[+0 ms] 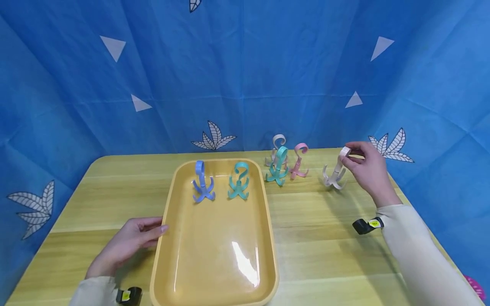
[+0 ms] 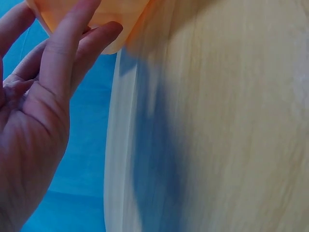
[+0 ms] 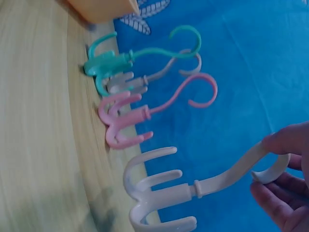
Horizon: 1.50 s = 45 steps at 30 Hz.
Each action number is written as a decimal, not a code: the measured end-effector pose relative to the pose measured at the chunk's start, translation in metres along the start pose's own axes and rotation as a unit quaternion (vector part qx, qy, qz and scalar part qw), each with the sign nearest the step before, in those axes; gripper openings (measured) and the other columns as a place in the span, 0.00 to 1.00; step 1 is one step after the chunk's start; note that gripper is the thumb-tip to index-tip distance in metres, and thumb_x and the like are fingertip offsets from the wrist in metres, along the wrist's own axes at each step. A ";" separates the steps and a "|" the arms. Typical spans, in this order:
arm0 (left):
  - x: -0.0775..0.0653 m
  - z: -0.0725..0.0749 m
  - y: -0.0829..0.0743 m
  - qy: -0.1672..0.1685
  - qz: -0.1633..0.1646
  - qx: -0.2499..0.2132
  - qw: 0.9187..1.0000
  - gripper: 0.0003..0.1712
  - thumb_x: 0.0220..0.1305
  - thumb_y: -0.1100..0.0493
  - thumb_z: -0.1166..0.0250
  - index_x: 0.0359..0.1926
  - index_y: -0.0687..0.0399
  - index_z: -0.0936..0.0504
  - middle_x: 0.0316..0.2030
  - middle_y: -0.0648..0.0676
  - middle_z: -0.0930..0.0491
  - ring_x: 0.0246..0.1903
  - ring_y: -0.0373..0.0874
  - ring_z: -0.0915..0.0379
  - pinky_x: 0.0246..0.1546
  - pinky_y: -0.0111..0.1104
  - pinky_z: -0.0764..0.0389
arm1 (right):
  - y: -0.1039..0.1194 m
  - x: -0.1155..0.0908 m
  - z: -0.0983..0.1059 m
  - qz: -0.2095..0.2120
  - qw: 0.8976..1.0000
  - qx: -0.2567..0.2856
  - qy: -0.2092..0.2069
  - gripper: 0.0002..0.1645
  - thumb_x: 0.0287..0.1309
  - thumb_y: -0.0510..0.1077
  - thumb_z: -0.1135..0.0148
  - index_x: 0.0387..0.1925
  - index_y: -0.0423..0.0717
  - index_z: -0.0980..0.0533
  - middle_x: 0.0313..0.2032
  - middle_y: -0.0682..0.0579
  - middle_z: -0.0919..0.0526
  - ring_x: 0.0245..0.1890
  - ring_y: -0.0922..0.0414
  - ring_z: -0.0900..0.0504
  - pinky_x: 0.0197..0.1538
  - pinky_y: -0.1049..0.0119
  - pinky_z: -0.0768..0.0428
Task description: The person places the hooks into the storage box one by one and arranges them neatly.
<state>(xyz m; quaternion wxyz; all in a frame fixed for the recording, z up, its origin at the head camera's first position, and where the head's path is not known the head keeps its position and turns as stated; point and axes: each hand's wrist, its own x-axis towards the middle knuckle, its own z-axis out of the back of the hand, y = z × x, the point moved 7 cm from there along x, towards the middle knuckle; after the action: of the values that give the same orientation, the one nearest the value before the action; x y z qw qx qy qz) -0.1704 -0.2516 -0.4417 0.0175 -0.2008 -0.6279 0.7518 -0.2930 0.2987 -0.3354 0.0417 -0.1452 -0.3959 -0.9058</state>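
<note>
My right hand [image 1: 365, 168] pinches the curved top of a white multi-prong hanging hook [image 1: 334, 176] at the table's right. The hook stands with its prongs downward; whether they touch the table I cannot tell. In the right wrist view, thumb and fingers close on the curl of the white hook [image 3: 227, 181]. My left hand [image 1: 128, 242] holds the left rim of a yellow-orange tray [image 1: 160, 255], thumb over the edge and fingers outside. Inside the tray, toward its far end, stand a blue hook [image 1: 203, 187] and a teal hook [image 1: 239, 185].
Between tray and right hand a second teal hook [image 1: 276, 168], a pink hook [image 1: 298, 163] and another white hook [image 1: 278, 140] stand close together. They are on the wooden table [image 1: 306, 255], near its back edge. A blue patterned cloth [image 1: 245, 76] hangs behind.
</note>
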 end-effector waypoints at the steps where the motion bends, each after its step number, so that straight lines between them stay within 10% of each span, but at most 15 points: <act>1: 0.000 0.000 0.001 0.001 0.001 -0.002 1.000 0.36 0.71 0.56 0.39 0.65 0.82 0.40 0.58 0.73 0.28 0.48 0.51 0.20 0.46 0.41 0.18 | 0.002 -0.003 0.000 0.001 1.000 0.002 0.003 0.24 0.66 0.43 0.38 0.58 0.35 0.28 0.53 0.42 0.28 0.55 0.47 0.26 0.55 0.65 0.22; 8: 0.000 -0.001 0.001 0.003 0.000 -0.006 1.000 0.36 0.71 0.57 0.39 0.66 0.82 0.39 0.57 0.72 0.27 0.47 0.52 0.19 0.45 0.41 0.18 | 0.016 -0.020 0.000 0.014 1.000 0.015 0.014 0.23 0.64 0.43 0.35 0.58 0.38 0.27 0.51 0.48 0.28 0.53 0.53 0.24 0.49 0.80 0.25; 45: -0.001 -0.003 0.002 0.006 -0.008 -0.029 1.000 0.35 0.72 0.58 0.40 0.66 0.83 0.41 0.56 0.73 0.26 0.45 0.51 0.18 0.43 0.44 0.17 | 0.120 -0.062 -0.019 0.179 0.975 0.095 0.095 0.24 0.52 0.27 0.30 0.52 0.39 0.22 0.49 0.51 0.23 0.47 0.60 0.22 0.50 0.71 0.21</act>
<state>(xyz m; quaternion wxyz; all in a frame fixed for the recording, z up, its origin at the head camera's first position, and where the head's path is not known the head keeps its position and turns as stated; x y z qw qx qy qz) -0.1682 -0.2494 -0.4433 0.0216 -0.2006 -0.6512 0.7316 -0.2151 0.2001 -0.2815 0.2543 -0.1225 -0.4419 -0.8515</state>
